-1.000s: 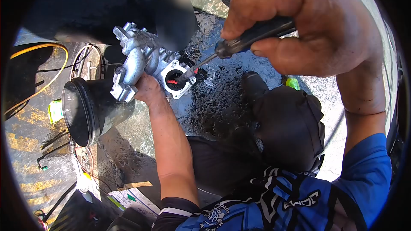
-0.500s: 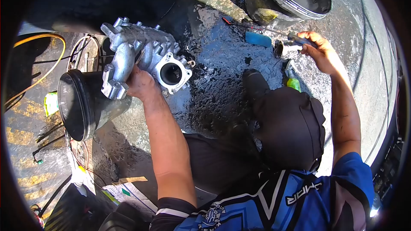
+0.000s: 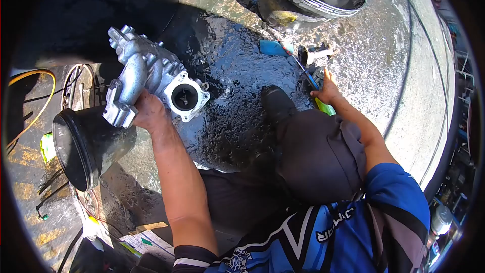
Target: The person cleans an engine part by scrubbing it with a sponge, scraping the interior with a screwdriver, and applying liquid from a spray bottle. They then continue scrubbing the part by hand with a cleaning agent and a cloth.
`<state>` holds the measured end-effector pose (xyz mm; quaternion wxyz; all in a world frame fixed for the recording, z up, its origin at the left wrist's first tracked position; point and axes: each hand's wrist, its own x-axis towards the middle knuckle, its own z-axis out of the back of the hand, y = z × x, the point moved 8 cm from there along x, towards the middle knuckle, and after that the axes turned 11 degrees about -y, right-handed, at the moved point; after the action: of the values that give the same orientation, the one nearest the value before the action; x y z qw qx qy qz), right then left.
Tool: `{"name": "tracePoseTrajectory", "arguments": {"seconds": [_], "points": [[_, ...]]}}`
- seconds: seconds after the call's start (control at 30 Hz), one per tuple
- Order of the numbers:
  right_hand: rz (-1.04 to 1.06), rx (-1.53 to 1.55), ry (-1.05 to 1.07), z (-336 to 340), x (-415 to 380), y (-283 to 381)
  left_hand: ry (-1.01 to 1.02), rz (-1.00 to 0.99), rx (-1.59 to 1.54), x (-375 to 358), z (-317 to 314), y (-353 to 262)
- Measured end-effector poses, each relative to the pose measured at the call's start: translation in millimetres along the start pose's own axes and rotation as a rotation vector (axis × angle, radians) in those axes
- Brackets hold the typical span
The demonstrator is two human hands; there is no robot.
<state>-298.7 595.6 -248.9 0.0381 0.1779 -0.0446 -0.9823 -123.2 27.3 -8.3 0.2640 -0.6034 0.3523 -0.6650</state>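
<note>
A cast silver intake manifold [image 3: 144, 71] with a round flanged opening is raised in my left hand [image 3: 150, 111]. The fingers of that hand wrap underneath it and are partly hidden. At the right, my right hand [image 3: 329, 90] is low by the ground, with thumb and fingers apart. The end of a long, thin screwdriver-like tool [image 3: 309, 77] with a blue handle lies at the gap between them. Near this hand are a bright green object [image 3: 325, 106], a short metal cylinder [image 3: 314, 55] and a blue block [image 3: 276, 48].
A black bucket [image 3: 273, 5] with liquid stands at the top. Another dark tub [image 3: 93, 146] lies tipped at the left, near a yellow hose [image 3: 50, 78] and cables. Wet black grime covers the ground [image 3: 227, 91]. My knee [image 3: 321, 154] is close to my right arm.
My right hand has come down and inward, and its fingers have spread. The tool has swung so its handle points down toward me. My left hand still holds the manifold; the view has shifted.
</note>
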Motion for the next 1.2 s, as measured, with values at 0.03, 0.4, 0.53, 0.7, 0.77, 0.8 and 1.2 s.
{"name": "tracePoseTrajectory", "arguments": {"seconds": [0.03, 0.4, 0.53, 0.7, 0.77, 0.8, 1.2], "points": [[0.000, -0.045, 0.080, -5.8, -3.8, -1.9, -0.004, 0.030, -0.069, -1.1, -1.7, -2.4], [-0.145, -0.043, 0.134, -24.8, 0.9, -28.7, -0.059, 0.154, -0.100, 5.2, 8.6, 22.7], [0.211, -0.010, 0.349, -52.6, -3.5, -63.5, -0.069, 0.006, 0.066, 10.2, 29.3, 29.3], [0.013, 0.494, 0.410, -26.2, -26.3, -122.3, -0.097, -0.062, 0.106, 4.9, 25.4, 26.4], [0.047, 0.266, 0.207, 26.7, -25.5, -97.0, -0.138, -0.064, 0.078, 4.7, 27.1, 26.7], [0.051, 0.273, 0.298, 56.2, -28.0, -55.2, -0.105, 0.011, 0.025, 7.2, 22.0, 25.1], [0.979, 0.312, 0.530, 189.9, -88.5, 359.6, -0.104, 0.130, 0.202, -14.0, -14.1, 11.5]]}}
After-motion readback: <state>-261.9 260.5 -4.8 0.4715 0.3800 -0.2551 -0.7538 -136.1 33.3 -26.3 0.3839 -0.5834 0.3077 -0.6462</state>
